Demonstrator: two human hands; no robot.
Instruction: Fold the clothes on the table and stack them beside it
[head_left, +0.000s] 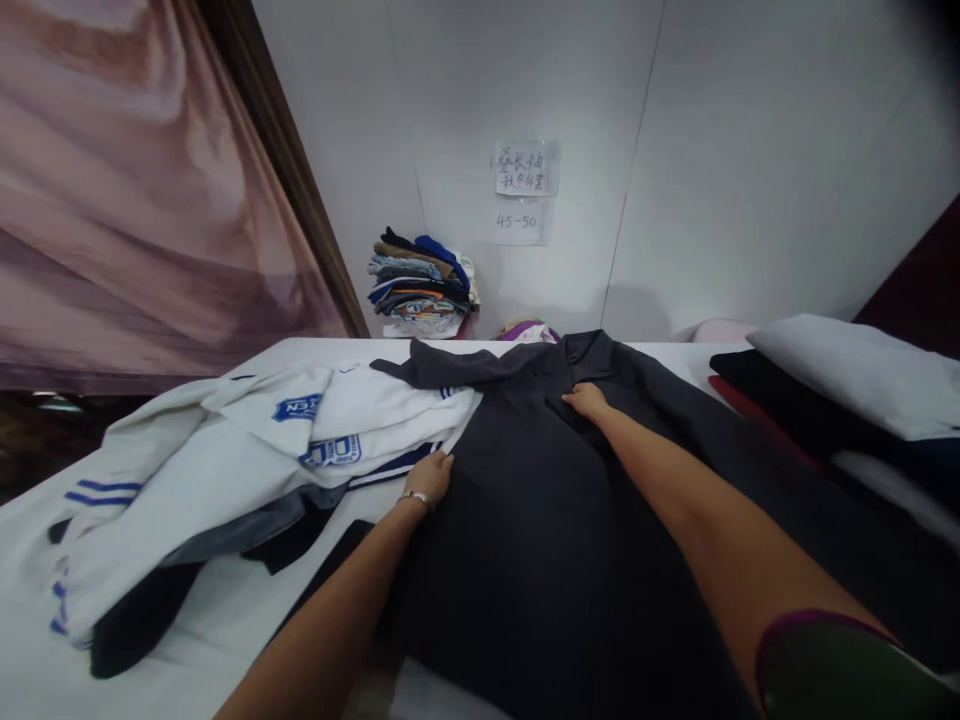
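A dark grey long-sleeved jacket (540, 530) lies spread over the white table, its collar toward the wall and its lower part running toward me. Closed fingers of my left hand (430, 477), with a bracelet at the wrist, pinch the jacket's left side edge. My right hand (589, 400) is closed on the cloth of the front opening, just below the collar. One sleeve stretches left over a white garment (225, 440) with blue stripes and a blue badge. The near end of the jacket is dark and hard to make out.
Folded clothes (424, 280) stand stacked against the wall. At the right lies a heap with a white garment (855, 370) over black and red ones. Handwritten paper sheets (525, 168) hang on the wall. A pink curtain (150, 180) hangs at the left, beside the white table (217, 620).
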